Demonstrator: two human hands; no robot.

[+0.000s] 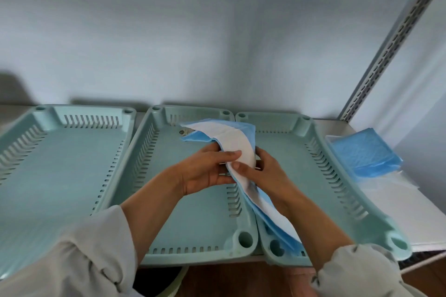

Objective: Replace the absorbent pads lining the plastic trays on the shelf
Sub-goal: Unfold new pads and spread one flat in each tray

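Head view: unlabelled pad [237, 149], trays [72, 152].

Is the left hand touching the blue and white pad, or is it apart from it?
Touching. The head view shows the left hand pinching the folded absorbent pad, with its thumb lying across the white side.

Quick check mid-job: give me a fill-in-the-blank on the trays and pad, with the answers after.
1. The shelf holds ___ green trays.
2. Both hands, left hand and right hand, hold one blue and ___ pad.
3. The stack of spare pads lies ___ of the trays.
Answers: three; white; right
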